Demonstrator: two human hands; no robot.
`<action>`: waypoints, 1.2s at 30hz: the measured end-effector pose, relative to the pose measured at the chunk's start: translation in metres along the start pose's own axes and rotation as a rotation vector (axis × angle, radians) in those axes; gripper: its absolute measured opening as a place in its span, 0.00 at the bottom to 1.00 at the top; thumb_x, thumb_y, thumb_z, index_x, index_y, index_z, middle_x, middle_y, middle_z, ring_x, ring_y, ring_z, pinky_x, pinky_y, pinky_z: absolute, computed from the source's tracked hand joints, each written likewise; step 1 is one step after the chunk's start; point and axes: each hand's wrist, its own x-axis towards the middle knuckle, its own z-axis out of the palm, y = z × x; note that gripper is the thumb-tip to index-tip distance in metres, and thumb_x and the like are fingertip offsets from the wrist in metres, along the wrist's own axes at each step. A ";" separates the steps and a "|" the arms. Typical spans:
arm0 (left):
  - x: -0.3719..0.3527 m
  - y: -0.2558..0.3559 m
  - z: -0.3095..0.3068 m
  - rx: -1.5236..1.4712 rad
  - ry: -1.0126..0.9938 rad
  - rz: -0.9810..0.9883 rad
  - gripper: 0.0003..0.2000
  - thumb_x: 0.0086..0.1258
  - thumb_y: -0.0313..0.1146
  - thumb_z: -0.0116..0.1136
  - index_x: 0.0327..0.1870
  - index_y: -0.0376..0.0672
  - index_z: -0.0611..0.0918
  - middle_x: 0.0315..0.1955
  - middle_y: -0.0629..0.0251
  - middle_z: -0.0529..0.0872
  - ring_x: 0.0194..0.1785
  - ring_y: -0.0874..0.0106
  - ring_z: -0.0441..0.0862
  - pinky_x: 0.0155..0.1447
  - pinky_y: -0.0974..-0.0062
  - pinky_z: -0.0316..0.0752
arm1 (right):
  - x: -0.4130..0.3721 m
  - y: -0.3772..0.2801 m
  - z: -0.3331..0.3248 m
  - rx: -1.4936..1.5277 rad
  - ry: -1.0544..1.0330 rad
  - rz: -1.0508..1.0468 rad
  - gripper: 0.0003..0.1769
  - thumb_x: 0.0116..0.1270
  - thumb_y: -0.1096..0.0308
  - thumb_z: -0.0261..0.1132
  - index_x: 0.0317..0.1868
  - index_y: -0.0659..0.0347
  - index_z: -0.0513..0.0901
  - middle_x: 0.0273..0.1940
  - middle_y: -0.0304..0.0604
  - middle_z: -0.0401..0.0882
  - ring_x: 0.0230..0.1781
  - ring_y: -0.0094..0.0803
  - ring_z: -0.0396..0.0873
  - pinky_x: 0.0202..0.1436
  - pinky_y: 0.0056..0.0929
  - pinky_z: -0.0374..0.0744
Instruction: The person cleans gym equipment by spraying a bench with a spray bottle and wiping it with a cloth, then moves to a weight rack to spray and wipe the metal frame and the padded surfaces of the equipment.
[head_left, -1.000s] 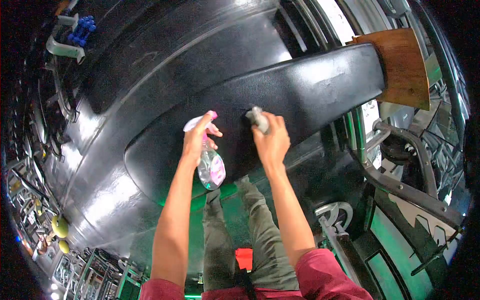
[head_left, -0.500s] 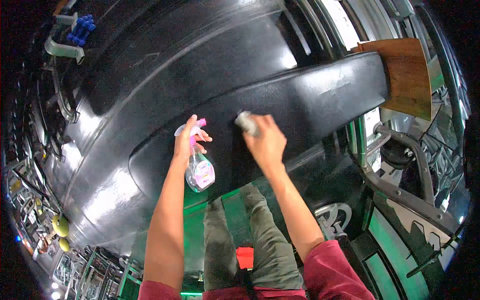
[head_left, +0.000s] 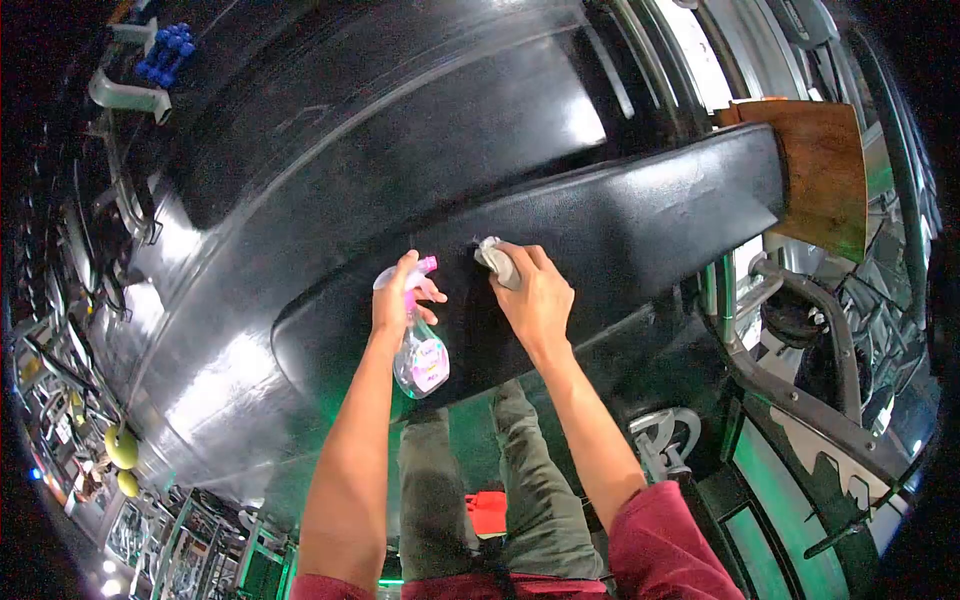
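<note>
Left hand (head_left: 397, 300): fingers wrapped around spray bottle (head_left: 424, 355) neck, frame center-left. Right hand (head_left: 535, 295): fingers pinching cloth (head_left: 497, 262) at black pad (head_left: 640, 210), mid-frame.

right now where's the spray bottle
In the head view, the spray bottle is in the left hand, left of the cloth, over the black padded bench.
</note>
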 end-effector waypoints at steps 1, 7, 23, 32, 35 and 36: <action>-0.001 0.001 0.000 0.001 -0.001 -0.002 0.26 0.65 0.59 0.57 0.41 0.39 0.77 0.22 0.63 0.81 0.25 0.68 0.85 0.17 0.76 0.74 | 0.004 0.002 -0.003 -0.021 -0.045 -0.007 0.22 0.50 0.65 0.73 0.48 0.47 0.83 0.43 0.41 0.81 0.42 0.45 0.82 0.45 0.40 0.80; 0.000 -0.001 0.002 0.001 0.012 -0.039 0.27 0.66 0.59 0.56 0.43 0.39 0.77 0.20 0.64 0.81 0.24 0.68 0.85 0.16 0.77 0.72 | 0.050 0.034 -0.035 -0.109 0.258 0.220 0.19 0.51 0.63 0.74 0.46 0.49 0.84 0.40 0.43 0.82 0.40 0.48 0.82 0.43 0.42 0.80; -0.001 -0.009 0.000 -0.070 -0.037 -0.040 0.27 0.71 0.53 0.55 0.47 0.30 0.79 0.20 0.61 0.82 0.25 0.67 0.85 0.17 0.74 0.76 | 0.104 -0.010 -0.033 -0.362 -0.080 0.069 0.17 0.53 0.52 0.71 0.39 0.53 0.85 0.43 0.46 0.84 0.38 0.50 0.84 0.41 0.45 0.82; -0.007 -0.006 0.004 -0.105 0.006 -0.047 0.24 0.71 0.49 0.58 0.38 0.28 0.84 0.21 0.58 0.84 0.25 0.68 0.85 0.16 0.75 0.76 | 0.183 -0.004 -0.039 -0.637 -0.587 0.129 0.24 0.48 0.43 0.70 0.35 0.54 0.89 0.34 0.47 0.87 0.39 0.44 0.87 0.44 0.40 0.84; -0.006 -0.011 0.002 -0.105 -0.007 -0.036 0.24 0.71 0.49 0.58 0.39 0.28 0.84 0.21 0.58 0.84 0.24 0.68 0.85 0.16 0.75 0.76 | 0.194 -0.001 -0.029 -0.627 -0.663 0.141 0.27 0.46 0.39 0.70 0.36 0.53 0.89 0.36 0.48 0.87 0.40 0.44 0.87 0.46 0.40 0.84; -0.006 -0.011 0.003 -0.110 -0.008 -0.038 0.24 0.71 0.49 0.58 0.39 0.28 0.84 0.21 0.58 0.84 0.24 0.68 0.85 0.16 0.75 0.76 | 0.192 -0.005 -0.019 -0.663 -0.702 0.040 0.28 0.45 0.38 0.70 0.36 0.53 0.90 0.37 0.49 0.87 0.41 0.45 0.87 0.47 0.40 0.84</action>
